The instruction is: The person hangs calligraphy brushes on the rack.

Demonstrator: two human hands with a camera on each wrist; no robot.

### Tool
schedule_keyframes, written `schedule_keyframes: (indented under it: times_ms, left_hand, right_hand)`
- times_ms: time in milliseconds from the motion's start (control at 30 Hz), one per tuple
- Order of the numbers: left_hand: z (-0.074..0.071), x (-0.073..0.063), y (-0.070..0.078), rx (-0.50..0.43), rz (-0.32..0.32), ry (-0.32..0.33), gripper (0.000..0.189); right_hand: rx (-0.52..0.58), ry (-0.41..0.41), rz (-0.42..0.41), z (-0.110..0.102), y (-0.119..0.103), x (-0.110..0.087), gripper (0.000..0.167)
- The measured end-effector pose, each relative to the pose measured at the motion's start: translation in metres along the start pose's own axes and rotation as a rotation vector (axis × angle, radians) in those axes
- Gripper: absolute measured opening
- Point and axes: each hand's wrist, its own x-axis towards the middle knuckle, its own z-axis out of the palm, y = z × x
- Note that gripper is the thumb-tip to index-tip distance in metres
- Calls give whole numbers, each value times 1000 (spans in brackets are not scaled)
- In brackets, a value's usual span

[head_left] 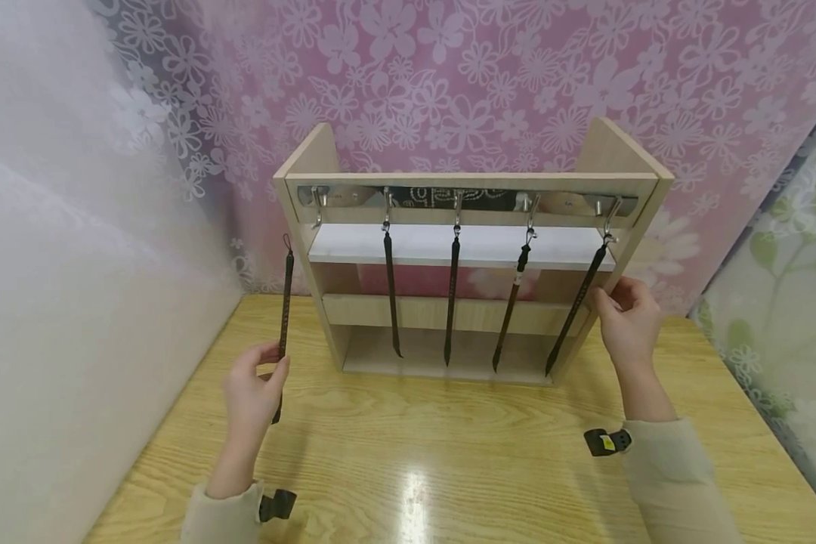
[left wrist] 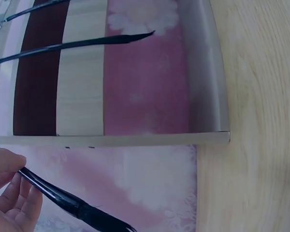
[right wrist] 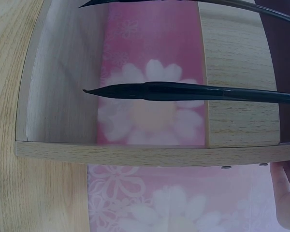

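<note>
My left hand [head_left: 250,387] pinches a dark calligraphy brush [head_left: 286,298] between thumb and fingers, left of a light wooden rack [head_left: 336,340]. This brush stands nearly upright, its hanging loop at the top and its bristle end low. In the left wrist view the dark bristle head [left wrist: 104,218] points away from the fingers. My right hand [head_left: 631,325] grips the right side panel of the rack, thumb at the front edge. Several brushes hang by loops from the metal hooks, one of them the rightmost brush [head_left: 576,310] close by that hand. The leftmost hook [head_left: 317,208] bears no brush.
The rack stands on a yellow wood-grain table [head_left: 374,453]. Behind it hangs a pink flowered cloth [head_left: 442,91]. A pale wall-like surface [head_left: 75,264] borders the table on the left, and a flowered covering [head_left: 782,302] on the right.
</note>
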Motion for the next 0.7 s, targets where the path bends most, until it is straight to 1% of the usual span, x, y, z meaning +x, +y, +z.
schedule_keyframes:
  times_ms: [167, 300, 400, 467, 533, 700]
  left_hand:
    - [2, 0, 11, -76, 79, 27, 20]
    - [5, 1, 18, -83, 169, 65, 22]
    - [8, 2, 22, -94, 231, 69, 23]
    - [11, 3, 24, -106, 244, 60, 23]
    - [12, 3, 25, -113, 242, 56, 23]
    - [14, 3, 24, -105, 260, 65, 23]
  right_hand:
    - [-2, 10, -24, 0, 1, 0, 19]
    - [5, 9, -29, 0, 1, 0, 19]
    - [15, 8, -26, 0, 1, 0, 18]
    - [18, 8, -23, 0, 1, 0, 18]
    - [22, 5, -17, -1, 1, 0, 17]
    - [27, 5, -11, 0, 1, 0, 19]
